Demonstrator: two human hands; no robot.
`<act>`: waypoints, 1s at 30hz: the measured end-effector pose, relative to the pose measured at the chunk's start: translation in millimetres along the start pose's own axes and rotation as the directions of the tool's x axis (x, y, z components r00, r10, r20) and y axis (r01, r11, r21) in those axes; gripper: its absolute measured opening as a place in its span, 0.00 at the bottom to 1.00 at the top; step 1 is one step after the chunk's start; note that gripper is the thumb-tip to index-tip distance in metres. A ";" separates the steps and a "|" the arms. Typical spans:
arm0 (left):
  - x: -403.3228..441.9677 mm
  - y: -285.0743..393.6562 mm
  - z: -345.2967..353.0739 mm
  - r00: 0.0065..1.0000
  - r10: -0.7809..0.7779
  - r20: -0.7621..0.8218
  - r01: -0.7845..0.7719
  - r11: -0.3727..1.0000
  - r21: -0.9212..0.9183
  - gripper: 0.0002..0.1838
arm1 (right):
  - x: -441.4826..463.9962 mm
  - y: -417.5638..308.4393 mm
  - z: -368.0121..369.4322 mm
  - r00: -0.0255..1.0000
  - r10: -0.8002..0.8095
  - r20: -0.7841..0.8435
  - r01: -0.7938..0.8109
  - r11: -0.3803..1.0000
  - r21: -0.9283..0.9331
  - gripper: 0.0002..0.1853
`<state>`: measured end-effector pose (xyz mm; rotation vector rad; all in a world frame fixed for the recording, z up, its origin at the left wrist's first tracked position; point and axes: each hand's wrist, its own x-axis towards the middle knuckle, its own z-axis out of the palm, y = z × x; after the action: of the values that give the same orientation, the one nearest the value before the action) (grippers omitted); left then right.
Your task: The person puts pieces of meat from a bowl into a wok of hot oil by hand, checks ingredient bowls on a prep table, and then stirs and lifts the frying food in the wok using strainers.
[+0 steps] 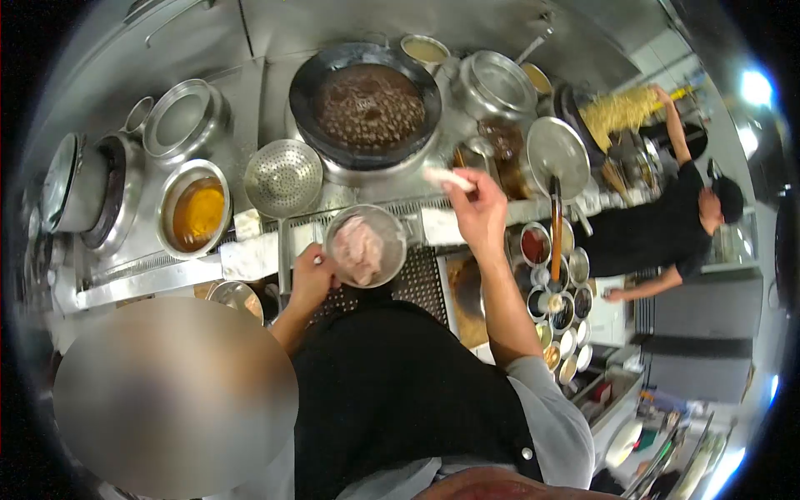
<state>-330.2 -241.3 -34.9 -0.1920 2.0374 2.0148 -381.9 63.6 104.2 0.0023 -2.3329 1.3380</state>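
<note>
My left hand (312,279) is closed on the left edge of a round bowl (400,250). Inside the bowl lie pale pink pieces that look like raw meat or fish (358,248). To the upper right, my right hand (481,207) is raised and closed, pinching a whitish, elongated piece (447,178) that resembles the bowl's contents. Beyond both hands sits a large black wok (304,133) on the stove, full of dark, bubbling liquid (371,108). The right hand is just below and to the right of the wok's near rim.
A perforated strainer (283,178) rests left of the wok, near a metal bowl of amber liquid (200,215). Right of my forearm are a wide ladle or strainer (557,158) and several seasoning containers (535,243). A co-worker (658,221) at far right handles noodles (621,115).
</note>
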 end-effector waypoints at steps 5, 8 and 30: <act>6.5 6.5 0.1 0.933 -0.088 -0.350 0.038 0.989 -0.146 0.09 | 154.7 109.3 94.8 0.914 -0.232 0.333 0.346 0.873 -0.344 0.07; 3.2 24.4 8.2 0.852 -0.136 -0.505 0.045 0.981 -0.189 0.11 | 210.0 184.0 160.1 0.846 -0.062 0.529 0.356 0.805 -0.475 0.15; -52.2 -9.3 10.9 0.868 -0.100 -0.487 -0.020 0.972 -0.234 0.13 | 2.7 -15.0 80.1 0.836 -0.279 0.471 0.243 0.960 0.137 0.11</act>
<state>-276.7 -235.6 -29.1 -0.8800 2.0260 2.3577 -411.4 -9.4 83.2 0.7410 -2.5551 1.3967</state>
